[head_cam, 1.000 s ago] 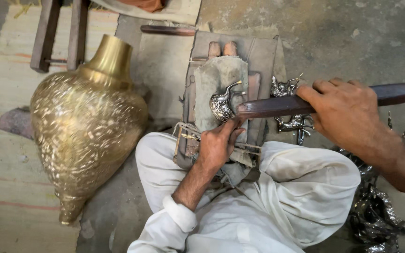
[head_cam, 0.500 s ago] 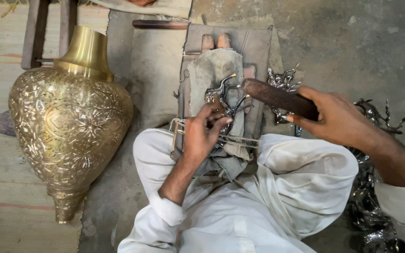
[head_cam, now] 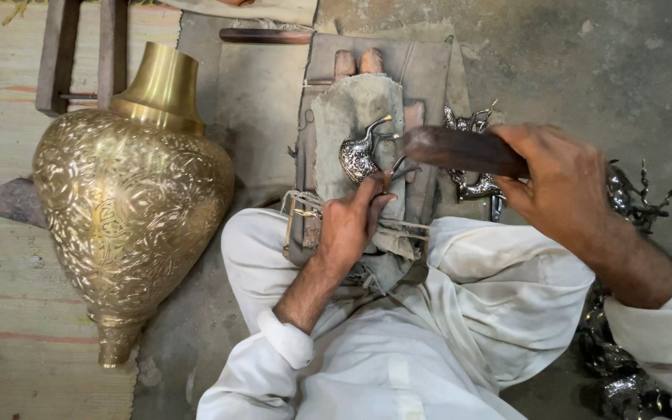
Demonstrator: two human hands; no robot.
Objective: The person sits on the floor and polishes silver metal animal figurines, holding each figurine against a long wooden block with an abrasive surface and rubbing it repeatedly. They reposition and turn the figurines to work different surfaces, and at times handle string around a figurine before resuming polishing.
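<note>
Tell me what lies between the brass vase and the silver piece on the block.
Head view: only bare grey floor lies between the brass vase and the silver piece; then the block's edge.

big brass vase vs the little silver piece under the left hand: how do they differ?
Colour: the brass vase is golden, the small ewer-shaped piece silvery grey.
Size: the vase dwarfs the small piece.
Pose: the vase lies on the floor, untouched; the small piece rests on a padded block, the left hand beside it and the right hand holding a dark wooden mallet over it.
Shared: both are engraved metal.
</note>
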